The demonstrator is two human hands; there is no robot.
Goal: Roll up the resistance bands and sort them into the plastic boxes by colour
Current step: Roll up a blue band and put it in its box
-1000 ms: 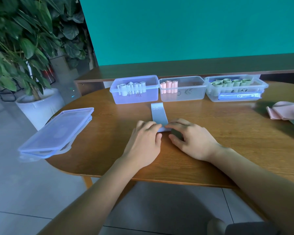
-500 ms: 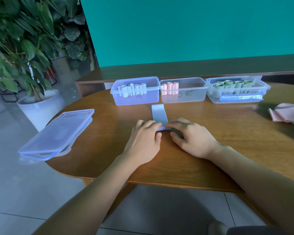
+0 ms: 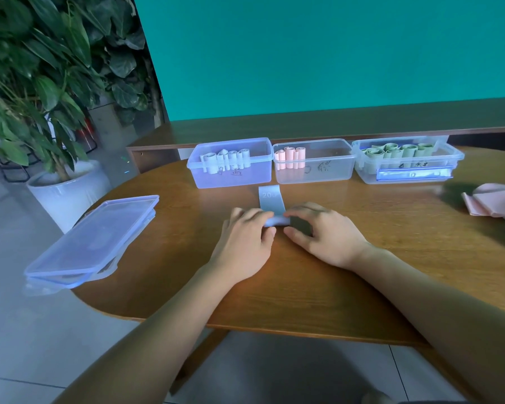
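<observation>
— While both hands worked at it, which step was in hand?

— The rolling. The left hand (image 3: 245, 237) and the right hand (image 3: 324, 234) sat side by side near the middle of the table (image 3: 362, 287), fingers curled over the rolled end of the blue band (image 3: 271, 204), pinching the roll between them. Its flat tail lay on the wood, pointing at the far edge.

— And beyond the hands?

— Three open boxes lined the far edge: the blue-tinted box (image 3: 231, 173) with pale blue rolls, the middle box (image 3: 315, 170) with pink rolls, the right box (image 3: 405, 167) with green ones. Loose pink bands (image 3: 490, 202) lay at the right edge, stacked lids (image 3: 94, 243) overhung the left edge.

— What did the next move call for?

— By my judgement, rolling forward over the short tail with even pressure from both hands, so the roll stays tight, then carrying it to the blue-tinted box.

— Any difference from a second before?

— The flat tail looked slightly shorter, and the hands had crept toward the boxes; nothing else had shifted.
</observation>
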